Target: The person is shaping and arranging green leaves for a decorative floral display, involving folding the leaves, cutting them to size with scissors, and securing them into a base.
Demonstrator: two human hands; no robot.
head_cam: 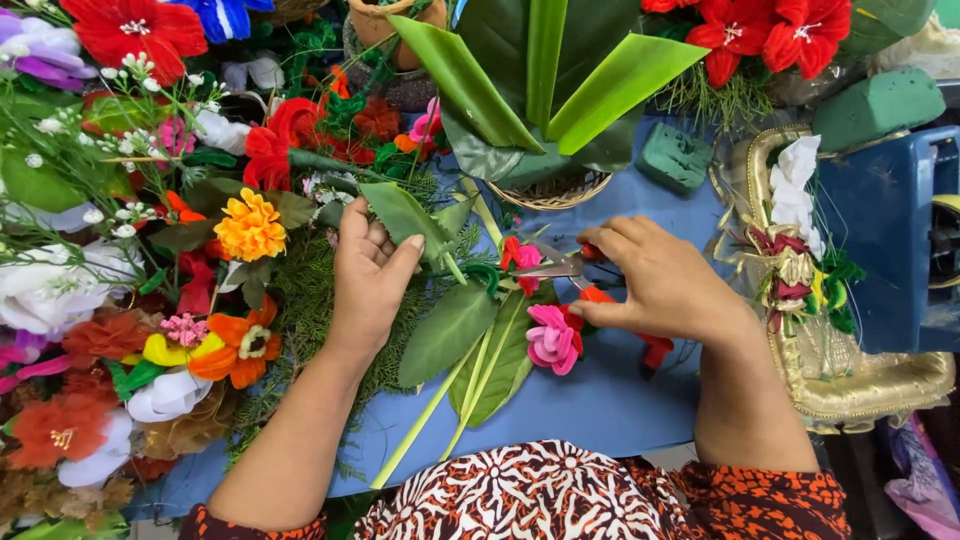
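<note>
Now the left hand (368,270) pinches a green leaf (405,215) upright, presenting its stem to the scissors (560,268) gripped in the right hand (660,285) at three o'clock. At twelve o'clock a woven basket (550,192) holds broad leaves; a gold tray (850,385) carries ribbons on the blue tabletop (600,400).

Bare blue worktop (610,400) lies open just below the pink flower (552,340), between the two forearms. Left of that flower, loose green leaves (470,340) and a dense bank of artificial flowers (130,300) block the way; right of it stands a gold tray (850,385); above it, a basket of tall leaves (545,185).
</note>
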